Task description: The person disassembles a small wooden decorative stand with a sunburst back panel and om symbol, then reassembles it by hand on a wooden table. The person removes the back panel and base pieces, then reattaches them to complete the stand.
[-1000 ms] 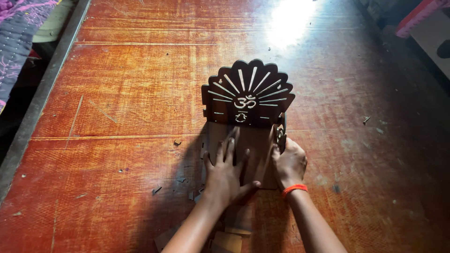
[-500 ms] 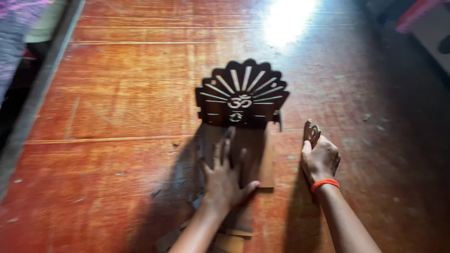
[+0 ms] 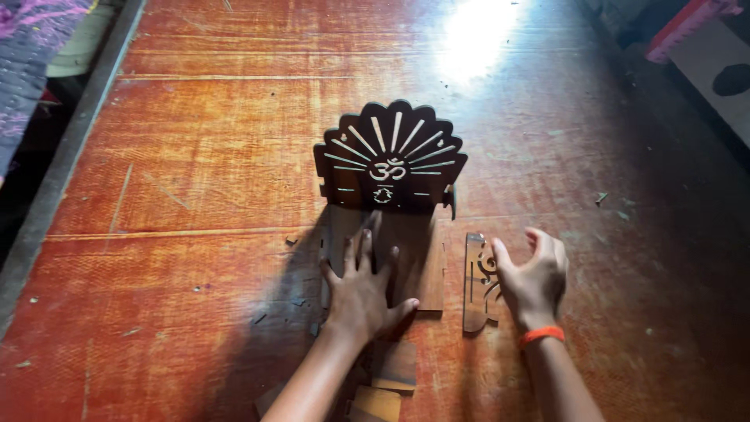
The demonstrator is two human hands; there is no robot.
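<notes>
- A flat wooden base board is pressed down by the left hand, whose fingers are spread wide and laid palm-down on the board; nothing is gripped.
- At the far edge of the base, a dark fan-shaped back panel is seen standing upright, its scalloped top cut through with radiating slots and a pierced symbol at the centre.
- A narrow fretwork side piece is shown lying flat on the red-brown table, just to the right of the base board.
- The right hand, marked at the wrist by an orange band, is held half open with fingers curled loosely; its thumb side is touching or just beside the side piece, and no grasp can be made out.
- Small offcuts of wood are seen near the left forearm, at the near edge of the table.
- Chips and specks of debris are scattered over the tabletop, and a bright glare is caught on its far end.
</notes>
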